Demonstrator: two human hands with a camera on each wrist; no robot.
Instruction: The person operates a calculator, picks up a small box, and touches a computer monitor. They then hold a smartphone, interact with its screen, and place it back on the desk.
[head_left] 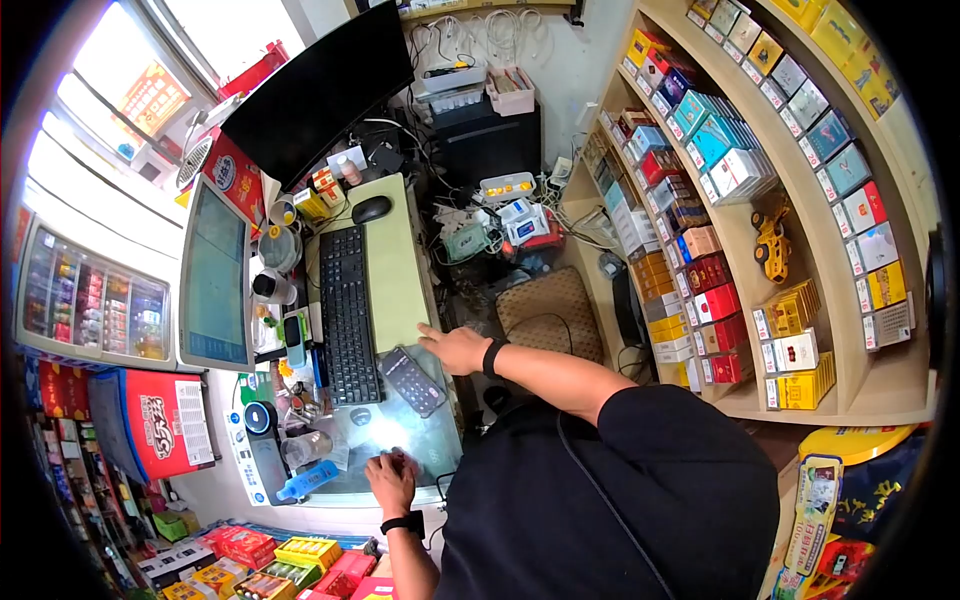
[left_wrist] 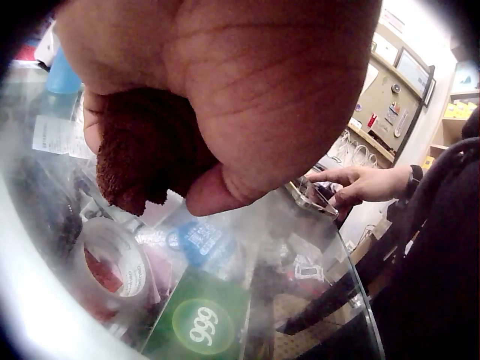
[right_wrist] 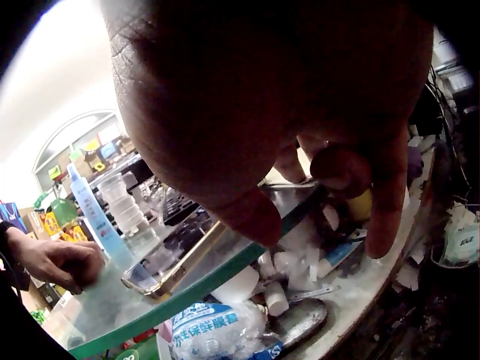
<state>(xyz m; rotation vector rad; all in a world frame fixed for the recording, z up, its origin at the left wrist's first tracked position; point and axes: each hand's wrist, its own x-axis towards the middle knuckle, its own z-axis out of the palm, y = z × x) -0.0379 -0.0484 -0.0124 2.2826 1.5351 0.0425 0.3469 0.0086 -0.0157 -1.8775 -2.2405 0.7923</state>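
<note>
My left hand [head_left: 392, 484] is low over the glass-topped counter [head_left: 440, 452]. In the left wrist view that hand [left_wrist: 255, 82] has its fingers and thumb curled round a dark brown, rough-textured thing [left_wrist: 135, 154]. The right hand [head_left: 458, 350], by the counter's edge, reaches beside a phone [head_left: 413, 382] lying on the glass, index finger extended. In the right wrist view the right hand [right_wrist: 277, 97] has its fingers spread above the glass edge, close to the phone [right_wrist: 180, 262]; whether it touches the phone is unclear. Nothing is seen held in it.
A keyboard [head_left: 347, 310] and mouse [head_left: 371, 209] lie beyond the phone. A blue bottle [head_left: 308, 480] and a clear jar [head_left: 305, 448] are near the left hand. Under the glass show a tape roll [left_wrist: 112, 262] and green box [left_wrist: 199, 319]. Shelves [head_left: 850, 385] stand at the right.
</note>
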